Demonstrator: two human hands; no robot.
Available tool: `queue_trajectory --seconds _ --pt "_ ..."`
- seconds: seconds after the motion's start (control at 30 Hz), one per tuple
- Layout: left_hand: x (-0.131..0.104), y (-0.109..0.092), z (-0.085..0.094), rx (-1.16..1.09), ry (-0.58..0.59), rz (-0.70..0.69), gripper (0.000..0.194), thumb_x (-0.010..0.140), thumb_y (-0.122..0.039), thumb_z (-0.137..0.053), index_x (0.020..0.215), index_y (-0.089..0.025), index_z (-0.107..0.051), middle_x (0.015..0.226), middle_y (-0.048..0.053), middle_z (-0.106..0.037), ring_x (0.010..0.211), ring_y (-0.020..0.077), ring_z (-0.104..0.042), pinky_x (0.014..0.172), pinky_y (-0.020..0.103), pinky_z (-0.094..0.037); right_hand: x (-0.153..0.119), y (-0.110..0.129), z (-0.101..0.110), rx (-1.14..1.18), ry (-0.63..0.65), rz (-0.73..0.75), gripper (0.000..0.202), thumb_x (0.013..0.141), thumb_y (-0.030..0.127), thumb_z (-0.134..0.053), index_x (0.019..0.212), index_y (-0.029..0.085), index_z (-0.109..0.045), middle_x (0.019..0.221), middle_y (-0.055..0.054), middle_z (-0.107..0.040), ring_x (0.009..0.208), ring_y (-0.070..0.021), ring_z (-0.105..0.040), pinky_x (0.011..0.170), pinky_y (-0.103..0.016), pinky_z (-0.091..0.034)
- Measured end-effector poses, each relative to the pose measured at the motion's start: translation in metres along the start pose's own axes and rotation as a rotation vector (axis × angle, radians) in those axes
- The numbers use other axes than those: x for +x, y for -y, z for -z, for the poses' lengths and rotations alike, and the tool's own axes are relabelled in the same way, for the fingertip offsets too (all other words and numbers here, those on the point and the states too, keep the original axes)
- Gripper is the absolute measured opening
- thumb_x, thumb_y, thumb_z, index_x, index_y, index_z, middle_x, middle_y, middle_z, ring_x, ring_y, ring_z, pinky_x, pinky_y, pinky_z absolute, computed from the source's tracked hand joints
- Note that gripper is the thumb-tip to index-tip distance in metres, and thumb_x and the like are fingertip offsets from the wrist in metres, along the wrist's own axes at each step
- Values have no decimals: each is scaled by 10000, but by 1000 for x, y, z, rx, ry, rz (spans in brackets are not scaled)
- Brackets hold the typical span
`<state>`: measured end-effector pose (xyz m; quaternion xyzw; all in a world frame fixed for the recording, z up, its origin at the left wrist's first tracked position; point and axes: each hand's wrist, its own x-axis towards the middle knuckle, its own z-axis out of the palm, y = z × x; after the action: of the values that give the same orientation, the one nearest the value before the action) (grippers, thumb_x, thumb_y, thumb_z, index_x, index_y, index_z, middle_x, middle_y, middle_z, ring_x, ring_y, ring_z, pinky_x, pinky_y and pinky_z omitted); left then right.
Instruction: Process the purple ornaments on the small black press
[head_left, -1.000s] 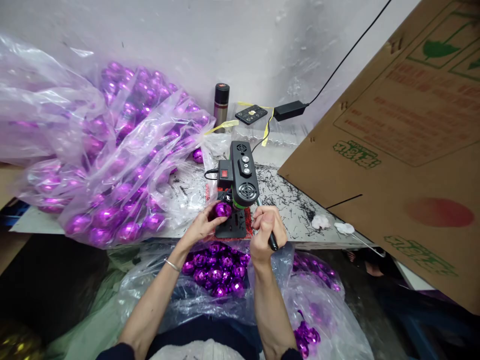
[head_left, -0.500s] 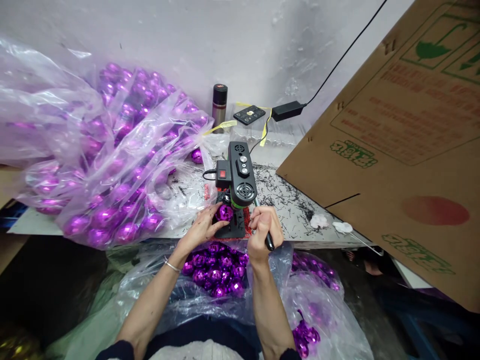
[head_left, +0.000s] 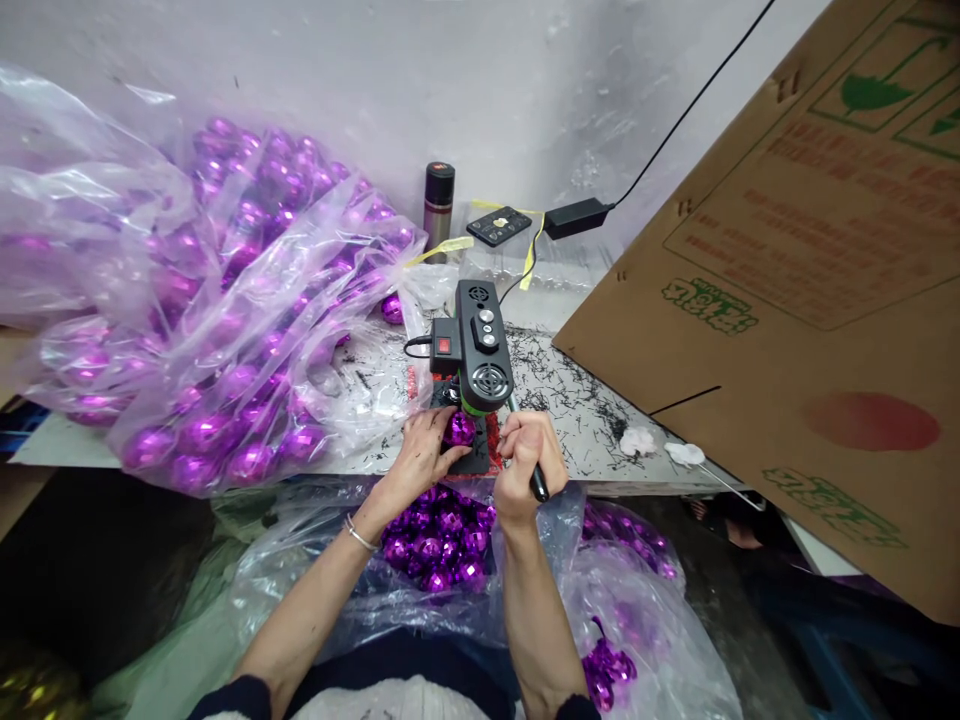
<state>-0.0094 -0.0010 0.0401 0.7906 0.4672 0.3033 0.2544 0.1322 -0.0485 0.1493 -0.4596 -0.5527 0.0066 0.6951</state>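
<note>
One purple ball (head_left: 461, 428), best kept steady, sat pinched mid-frame in the left hand (head_left: 423, 450); the right hand (head_left: 532, 455) clenched a handle (head_left: 539, 487).

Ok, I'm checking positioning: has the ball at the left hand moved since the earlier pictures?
Yes: the ball has moved right, judged against the black machine.

The sleeves (head_left: 241, 698) are dark navy, the bracelet (head_left: 360, 534) pale.

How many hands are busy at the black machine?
2. The left hand holds a shiny purple ball at the front of the black machine; the right hand grips its black handle. Neither hand is hidden.
</note>
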Motion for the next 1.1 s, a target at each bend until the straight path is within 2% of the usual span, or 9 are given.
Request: queue_trajectory --seconds 0.1,0.2,0.4,0.63,0.97,1.1 --pt "2 2 -11 -79 -45 14 600 963 -479 -829 1475 -233 -635 1423 155 -733 1349 369 -689 1174 553 -539 -1 0 1 12 18 -32 445 1143 279 -446 702 249 -488 654 41 -533 586 -130 -535 583 -313 -414" --pt "0 8 -25 -130 -117 24 625 960 -502 -827 1486 -229 -628 1446 154 -738 1366 361 -696 1181 544 -553 0 0 3 20 22 -10 439 1139 248 -449 703 246 -502 661 37 -545 632 -133 -577 605 -305 -435" --pt "-5 20 -42 -98 -225 -41 659 953 -530 -835 1489 -207 -626 1411 167 -769 1335 372 -733 1155 559 -587 -17 -14 6 -8 41 40 418 1136 231 -432 729 241 -526 723 20 -582 680 -133 -611 607 -302 -456" --pt "-6 21 -47 -109 -278 -101 625 981 -507 -813 1490 -197 -623 1398 168 -776 1315 359 -748 1163 548 -587 -41 -40 -2 49 -24 100 421 1139 271 -401 730 245 -499 762 11 -556 656 -142 -566 625 -331 -460" --pt "-7 21 -47 -117 -250 -65 606 979 -503 -807 1479 -208 -632 1404 162 -774 1328 361 -740 1172 554 -577 -44 -45 -7 58 -82 110 437 1145 275 -380 724 246 -494 750 22 -542 638 -141 -543 685 -350 -475" --pt "-6 22 -47 -124 -242 -68 602 979 -491 -810 1481 -209 -629 1411 165 -770 1336 360 -738 1165 546 -583 -46 -48 -9 34 -96 141 427 1136 265 -369 724 253 -479 745 19 -526 615 -143 -530 650 -345 -468"
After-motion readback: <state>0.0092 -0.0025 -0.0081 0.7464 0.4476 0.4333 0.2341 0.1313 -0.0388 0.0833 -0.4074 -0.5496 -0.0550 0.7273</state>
